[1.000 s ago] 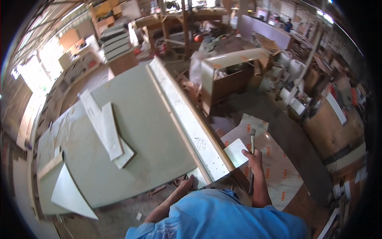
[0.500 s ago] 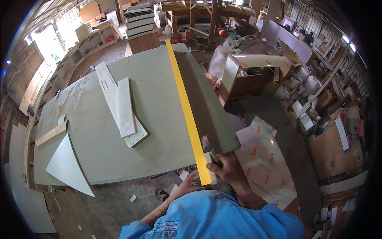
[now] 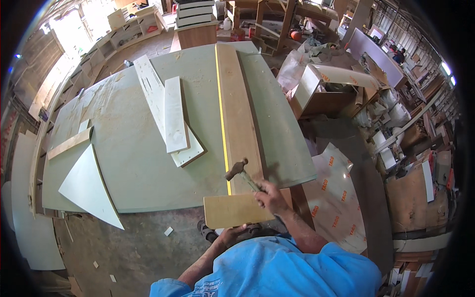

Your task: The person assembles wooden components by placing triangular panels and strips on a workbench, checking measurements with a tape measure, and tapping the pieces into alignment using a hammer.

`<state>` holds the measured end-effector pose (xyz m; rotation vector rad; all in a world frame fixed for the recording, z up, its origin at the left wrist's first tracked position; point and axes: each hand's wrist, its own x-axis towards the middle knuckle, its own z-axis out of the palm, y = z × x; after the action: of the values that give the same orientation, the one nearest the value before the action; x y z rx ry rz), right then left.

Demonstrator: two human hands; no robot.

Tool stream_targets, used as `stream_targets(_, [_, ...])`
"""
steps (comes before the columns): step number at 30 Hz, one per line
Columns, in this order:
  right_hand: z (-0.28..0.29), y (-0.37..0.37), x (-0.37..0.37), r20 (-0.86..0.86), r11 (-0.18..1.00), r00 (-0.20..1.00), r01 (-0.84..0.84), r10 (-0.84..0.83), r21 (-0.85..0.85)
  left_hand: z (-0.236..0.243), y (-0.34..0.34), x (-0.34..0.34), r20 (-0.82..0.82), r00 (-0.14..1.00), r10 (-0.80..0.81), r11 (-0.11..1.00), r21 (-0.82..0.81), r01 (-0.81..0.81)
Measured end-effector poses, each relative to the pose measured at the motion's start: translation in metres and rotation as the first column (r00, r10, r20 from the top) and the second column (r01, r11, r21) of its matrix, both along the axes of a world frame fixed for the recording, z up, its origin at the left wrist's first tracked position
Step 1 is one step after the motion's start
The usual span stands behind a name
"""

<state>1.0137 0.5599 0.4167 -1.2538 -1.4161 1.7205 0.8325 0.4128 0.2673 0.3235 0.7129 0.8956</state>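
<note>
My right hand (image 3: 268,200) grips a claw-less, dark-headed hammer (image 3: 237,169) by its handle, its head above the near end of a long wooden board (image 3: 236,104) with a yellow strip along its left edge. My left hand (image 3: 231,233) grips the lower edge of a short light plywood piece (image 3: 228,210), which lies crosswise at that board's near end. The long board rests on a grey-green panel table (image 3: 114,183). White boards (image 3: 174,114) lie crossed to its left, with a curved white triangular piece (image 3: 86,183) and a narrow wooden strip (image 3: 69,142).
A glossy sheet with orange print (image 3: 334,203) lies at the right. A box-like cabinet (image 3: 326,99) and scrap piles (image 3: 410,163) stand beyond it. A stack of white panels (image 3: 196,12) is behind the table. A co-worker (image 3: 396,54) is at the far right.
The long board has turned over, from white face, through yellow face, to tan face up. The short piece now lies crosswise at its near end. The hammer head has moved left over the board.
</note>
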Motion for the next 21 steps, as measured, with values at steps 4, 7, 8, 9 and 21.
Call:
stream_targets(4, [0.012, 0.025, 0.036, 0.0, 0.98, 0.995, -0.095, 0.097, 0.176, -0.024, -0.018, 0.004, 0.098, 0.947, 0.306, 0.949, 0.054, -0.312])
stream_targets(7, [0.017, 0.036, 0.062, -0.033, 0.981, 0.987, -0.152, 0.157, 0.122, -0.021, -0.026, 0.009, 0.326, 0.832, 0.449, 0.843, 0.156, -0.515])
stream_targets(8, [0.018, 0.039, 0.071, 0.022, 0.98, 0.985, -0.172, 0.17, 0.096, -0.014, -0.028, 0.012, 0.243, 0.758, 0.606, 0.789, -0.06, -0.611])
stream_targets(9, [0.018, 0.04, 0.077, 0.045, 0.976, 0.98, -0.199, 0.196, 0.087, -0.007, -0.028, 0.012, 0.18, 0.676, 0.714, 0.7, -0.209, -0.683])
stream_targets(21, [0.006, 0.058, 0.048, 0.429, 0.742, 0.889, -0.394, 0.16, 0.542, 0.04, 0.039, 0.01, -0.578, -0.001, 0.816, 0.13, 0.186, -0.974])
